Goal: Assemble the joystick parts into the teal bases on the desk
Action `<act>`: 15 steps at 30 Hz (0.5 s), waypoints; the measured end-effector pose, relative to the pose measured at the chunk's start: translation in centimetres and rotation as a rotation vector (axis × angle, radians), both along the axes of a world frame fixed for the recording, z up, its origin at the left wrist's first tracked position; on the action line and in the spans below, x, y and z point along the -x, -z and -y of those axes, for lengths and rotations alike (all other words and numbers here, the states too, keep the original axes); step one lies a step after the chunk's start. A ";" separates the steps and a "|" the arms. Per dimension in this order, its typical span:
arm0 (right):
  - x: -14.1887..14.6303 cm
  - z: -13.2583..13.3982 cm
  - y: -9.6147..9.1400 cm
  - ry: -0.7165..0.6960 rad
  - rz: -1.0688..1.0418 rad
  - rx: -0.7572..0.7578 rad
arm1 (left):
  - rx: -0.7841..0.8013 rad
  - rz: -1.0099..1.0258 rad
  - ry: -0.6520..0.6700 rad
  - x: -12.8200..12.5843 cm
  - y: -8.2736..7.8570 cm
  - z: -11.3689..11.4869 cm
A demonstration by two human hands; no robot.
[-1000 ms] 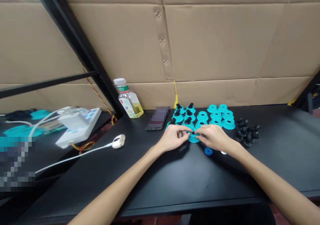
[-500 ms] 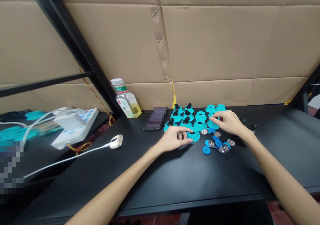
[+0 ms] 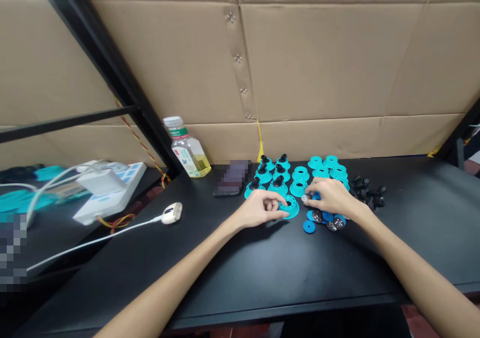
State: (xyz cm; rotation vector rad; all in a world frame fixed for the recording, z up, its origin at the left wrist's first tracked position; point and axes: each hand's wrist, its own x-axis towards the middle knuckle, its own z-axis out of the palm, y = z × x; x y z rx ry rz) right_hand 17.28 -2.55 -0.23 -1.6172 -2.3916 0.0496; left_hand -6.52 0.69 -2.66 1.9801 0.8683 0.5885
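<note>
At the near side of the black tabletop (image 3: 240, 278), with the turquoise flanged ring (image 3: 293, 211) as my clock centre, I see a blue washer (image 3: 309, 227) at four o'clock, then a loose pile of blue and silver discs (image 3: 327, 217) just beyond it. My left hand (image 3: 259, 209) comes in from nine o'clock, thumb and forefinger narrowed on that ring's rim. My right hand (image 3: 332, 196) bends over the pile at three o'clock, fingertips by a silver disc (image 3: 305, 198); I cannot tell whether it grips anything. Past it lie black fittings (image 3: 371, 195). Turquoise rings topped with black fittings (image 3: 278, 182) stand at eleven, bare turquoise rings (image 3: 320, 172) from one to two. Farther, at ten, are a phone (image 3: 232, 178) and a bottle (image 3: 190, 155).
</note>
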 end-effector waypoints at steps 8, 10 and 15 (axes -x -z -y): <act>-0.1 0.1 0.2 0.009 0.029 0.002 | 0.038 0.018 0.024 -0.3 -0.6 0.6; -0.1 0.1 0.2 -0.003 0.036 0.001 | 0.038 0.019 0.026 -0.3 -0.7 0.7; 0.1 0.2 0.4 -0.032 0.073 -0.039 | 0.021 0.008 0.033 -0.4 -0.9 1.0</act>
